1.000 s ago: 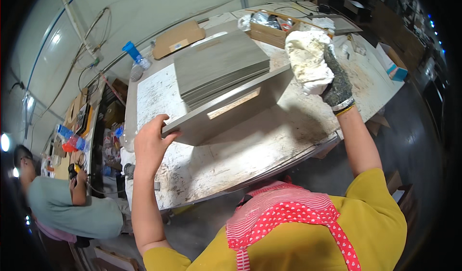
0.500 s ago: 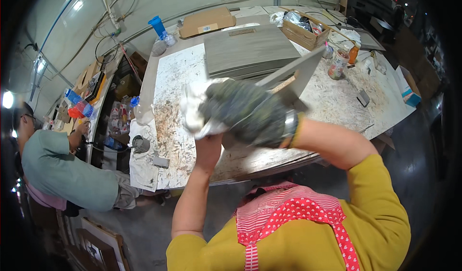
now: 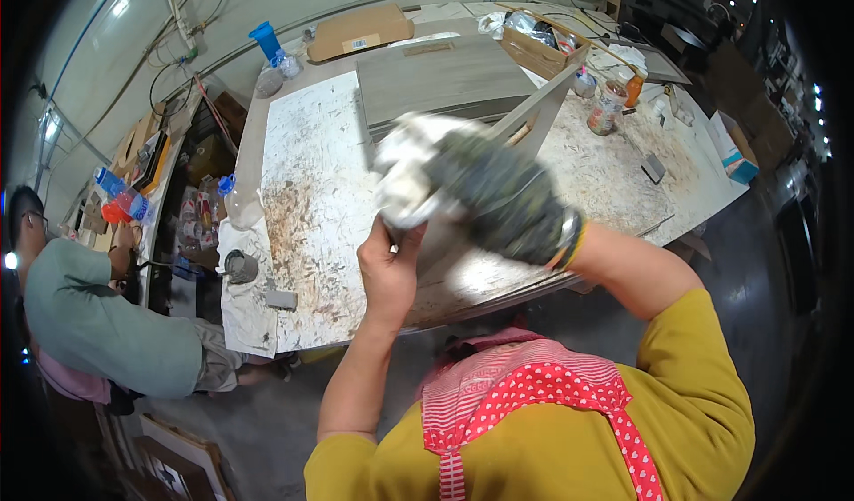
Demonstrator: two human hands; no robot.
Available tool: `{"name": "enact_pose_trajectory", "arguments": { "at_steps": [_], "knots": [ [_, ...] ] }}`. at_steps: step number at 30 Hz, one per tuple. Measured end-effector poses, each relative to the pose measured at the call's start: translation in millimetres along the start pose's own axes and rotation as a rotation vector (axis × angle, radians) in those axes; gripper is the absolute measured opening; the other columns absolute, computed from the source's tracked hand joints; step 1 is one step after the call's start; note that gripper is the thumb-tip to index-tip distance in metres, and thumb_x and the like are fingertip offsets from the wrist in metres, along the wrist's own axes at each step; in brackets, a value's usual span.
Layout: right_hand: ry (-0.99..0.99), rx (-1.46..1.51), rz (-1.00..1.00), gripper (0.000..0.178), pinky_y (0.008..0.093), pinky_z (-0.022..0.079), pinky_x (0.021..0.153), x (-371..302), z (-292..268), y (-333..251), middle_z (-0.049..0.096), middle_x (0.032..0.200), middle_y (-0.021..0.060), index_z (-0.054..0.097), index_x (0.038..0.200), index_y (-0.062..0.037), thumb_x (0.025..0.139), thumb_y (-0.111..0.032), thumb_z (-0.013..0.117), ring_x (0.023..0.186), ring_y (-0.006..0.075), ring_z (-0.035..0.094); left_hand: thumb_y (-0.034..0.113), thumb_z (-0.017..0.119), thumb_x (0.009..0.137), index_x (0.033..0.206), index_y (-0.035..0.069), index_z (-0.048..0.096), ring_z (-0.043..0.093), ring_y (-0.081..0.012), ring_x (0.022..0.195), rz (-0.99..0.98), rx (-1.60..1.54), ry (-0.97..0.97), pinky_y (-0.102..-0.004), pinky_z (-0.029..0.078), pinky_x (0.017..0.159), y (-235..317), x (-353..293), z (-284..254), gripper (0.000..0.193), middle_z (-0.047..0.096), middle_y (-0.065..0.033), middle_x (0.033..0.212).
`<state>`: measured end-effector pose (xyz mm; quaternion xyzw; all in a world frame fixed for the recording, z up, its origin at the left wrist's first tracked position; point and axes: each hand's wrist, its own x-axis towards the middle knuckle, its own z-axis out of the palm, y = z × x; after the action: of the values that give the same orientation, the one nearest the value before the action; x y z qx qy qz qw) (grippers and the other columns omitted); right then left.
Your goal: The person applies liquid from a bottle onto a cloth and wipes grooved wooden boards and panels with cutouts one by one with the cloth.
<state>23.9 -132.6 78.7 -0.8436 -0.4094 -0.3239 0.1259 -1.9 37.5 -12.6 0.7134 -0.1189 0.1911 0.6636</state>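
A grey wood-grain panel (image 3: 550, 119) stands tilted on edge over the table, its middle hidden behind my right hand. My bare left hand (image 3: 390, 274) is closed at its near end, thumb and fingers pinching; the gripped spot is partly covered. My right hand (image 3: 498, 194) wears a dark camouflage-patterned glove, blurred by motion. It is closed on a bunched white cloth (image 3: 409, 176), which lies against the near part of the panel, just above my left fingers. Behind them, a stack of similar grey panels (image 3: 445, 74) rests on the table.
The stained white tabletop (image 3: 311, 190) holds a grey block (image 3: 281, 299), a grey cup (image 3: 240, 267), a dark block (image 3: 654, 168), a jar (image 3: 608, 108), an orange bottle (image 3: 634, 89) and a filled carton (image 3: 543, 52). A co-worker (image 3: 107, 314) is at a side bench on the left.
My right hand and the white cloth have shifted right and slightly down, uncovering more of my left fingers. The whole view has moved a little, so the table appears further left.
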Motion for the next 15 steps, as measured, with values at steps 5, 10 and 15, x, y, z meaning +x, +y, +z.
{"name": "enact_pose_trajectory", "arguments": {
  "at_steps": [5, 10, 15],
  "knots": [
    [0.059, -0.006, 0.054, 0.046, 0.04, 0.037, 0.1, -18, 0, 18, 0.05, 0.127, 0.0115, 0.05, 0.124, -0.0098, 0.08, -0.019, 0.054, 0.119, 0.0299, 0.047, 0.005, 0.063, 0.081, 0.099, -0.002, 0.058, 0.048, -0.0086, 0.06, -0.041, 0.068, -0.001, -0.0233, 0.04, 0.056, 16, 1, 14, 0.02, 0.056, -0.0021, 0.065],
    [-0.065, 0.031, -0.004, 0.041, 0.0398, 0.037, 0.1, 2, -12, -23, 0.052, 0.123, 0.0139, 0.054, 0.119, -0.0104, 0.078, -0.018, 0.054, 0.115, 0.0292, 0.05, -0.007, 0.056, 0.075, 0.097, -0.003, 0.058, 0.055, -0.0141, 0.059, 0.073, 0.022, 0.027, -0.027, 0.044, 0.058, 6, -6, 9, 0.023, 0.059, -0.0094, 0.064],
    [-0.039, -0.101, -0.052, 0.043, 0.0383, 0.045, 0.092, 0, -20, -22, 0.056, 0.119, 0.0125, 0.057, 0.118, -0.015, 0.075, -0.02, 0.06, 0.112, 0.0278, 0.054, -0.006, 0.058, 0.069, 0.079, -0.002, 0.058, 0.054, -0.0213, 0.053, 0.101, 0.182, 0.044, -0.0282, 0.042, 0.054, 8, -5, 16, 0.01, 0.057, -0.0122, 0.062]
  ]
}}
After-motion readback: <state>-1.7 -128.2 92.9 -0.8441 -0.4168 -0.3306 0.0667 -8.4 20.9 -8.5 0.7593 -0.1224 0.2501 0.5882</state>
